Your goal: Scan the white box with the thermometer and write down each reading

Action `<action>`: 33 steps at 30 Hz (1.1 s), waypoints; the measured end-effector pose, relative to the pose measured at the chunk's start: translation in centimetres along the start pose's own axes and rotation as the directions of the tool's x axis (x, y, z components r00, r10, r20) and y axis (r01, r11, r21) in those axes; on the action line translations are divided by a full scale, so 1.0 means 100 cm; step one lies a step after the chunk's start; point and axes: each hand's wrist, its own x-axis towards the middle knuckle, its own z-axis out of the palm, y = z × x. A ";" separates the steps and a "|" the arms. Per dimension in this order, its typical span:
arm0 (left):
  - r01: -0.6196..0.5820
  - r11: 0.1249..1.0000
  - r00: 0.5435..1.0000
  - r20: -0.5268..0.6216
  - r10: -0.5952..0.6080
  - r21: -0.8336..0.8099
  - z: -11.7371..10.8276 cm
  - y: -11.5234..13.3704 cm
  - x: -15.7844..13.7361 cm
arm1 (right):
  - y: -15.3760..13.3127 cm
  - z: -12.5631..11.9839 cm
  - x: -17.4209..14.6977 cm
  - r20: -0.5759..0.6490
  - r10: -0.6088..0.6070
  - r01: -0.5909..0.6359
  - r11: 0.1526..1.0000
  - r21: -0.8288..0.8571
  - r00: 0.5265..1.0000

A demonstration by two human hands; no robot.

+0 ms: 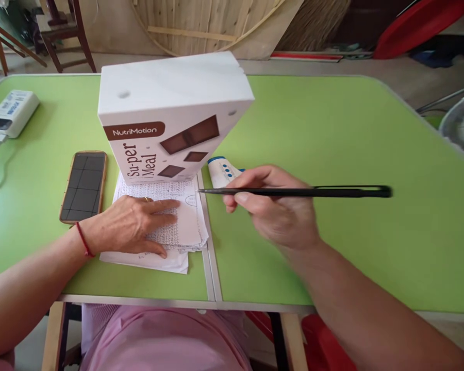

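Observation:
My left hand (139, 224) lies flat with its fingers spread on a stack of handwritten paper sheets (187, 226). In my right hand (278, 211) is a slim black pen (294, 192), pinched between thumb and fingers. Its tip points left, by the right edge of the top sheet near a small oval mark; whether it touches the paper I cannot tell. A white NutriMotion box (174, 118) stands upright at the papers' far edge. Just beyond my right fingers is a white and blue device (221, 171), partly hidden by them.
A phone (83, 186) in an orange case lies left of the papers. Farther left, a white power bank (13, 113) has a cable plugged in. The green folding table (371, 247) has a metal seam by the papers. Behind it stands a wooden chair (62, 31).

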 end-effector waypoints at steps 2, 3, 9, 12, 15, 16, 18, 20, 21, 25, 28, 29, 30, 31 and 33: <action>0.026 0.997 1.000 0.000 -0.026 0.072 0.002 0.006 0.002 | 0.005 0.011 -0.002 0.030 0.054 -0.056 0.998 0.040 0.998; 0.039 0.994 0.999 -0.003 -0.039 0.099 0.003 0.009 0.004 | 0.008 0.016 -0.002 0.030 0.081 -0.082 0.996 0.020 0.996; 0.074 0.988 0.997 -0.004 -0.074 0.139 0.004 0.018 0.007 | 0.023 0.031 -0.003 -0.106 0.061 -0.080 0.979 -0.187 0.992; 0.071 0.993 0.997 -0.039 -0.067 0.097 0.005 0.016 0.006 | 0.026 0.031 -0.002 -0.134 -0.013 -0.018 0.973 -0.229 0.991; 0.087 0.994 0.995 -0.060 -0.083 0.067 0.008 0.015 0.005 | 0.028 0.030 -0.002 -0.107 -0.064 0.034 0.965 -0.261 0.992; 0.095 0.993 0.994 -0.053 -0.092 0.071 0.009 0.014 0.005 | 0.028 0.030 -0.002 -0.097 -0.081 0.051 0.960 -0.277 0.992; 0.108 0.990 0.994 -0.036 -0.105 0.093 0.009 0.015 0.005 | 0.030 0.030 -0.001 -0.077 -0.139 0.109 0.944 -0.311 0.987; 0.111 0.987 0.994 -0.014 -0.110 0.114 0.009 0.015 0.006 | 0.033 0.030 -0.001 -0.047 -0.214 0.186 0.923 -0.337 0.976; 0.111 0.986 0.994 -0.003 -0.112 0.121 0.008 0.016 0.006 | 0.034 0.030 -0.001 -0.032 -0.247 0.221 0.912 -0.347 0.969; 0.116 0.985 0.993 0.018 -0.120 0.126 0.006 0.017 0.006 | 0.038 0.031 -0.001 -0.003 -0.308 0.285 0.883 -0.373 0.951; 0.120 0.986 0.992 0.024 -0.124 0.112 0.006 0.017 0.007 | 0.038 0.031 -0.001 0.001 -0.322 0.299 0.877 -0.377 0.947; 0.121 0.987 0.992 0.027 -0.125 0.109 0.005 0.017 0.007 | 0.038 0.031 -0.001 0.002 -0.323 0.300 0.875 -0.381 0.946; 0.123 0.987 0.992 0.029 -0.127 0.108 0.005 0.017 0.007 | 0.038 0.031 -0.001 0.004 -0.323 0.299 0.872 -0.387 0.946; 0.124 0.986 0.991 0.030 -0.128 0.108 0.005 0.017 0.007 | 0.038 0.031 -0.001 0.005 -0.321 0.297 0.870 -0.394 0.947; 0.125 0.986 0.991 0.030 -0.129 0.113 0.004 0.017 0.007 | 0.038 0.031 -0.001 0.011 -0.321 0.298 0.866 -0.402 0.947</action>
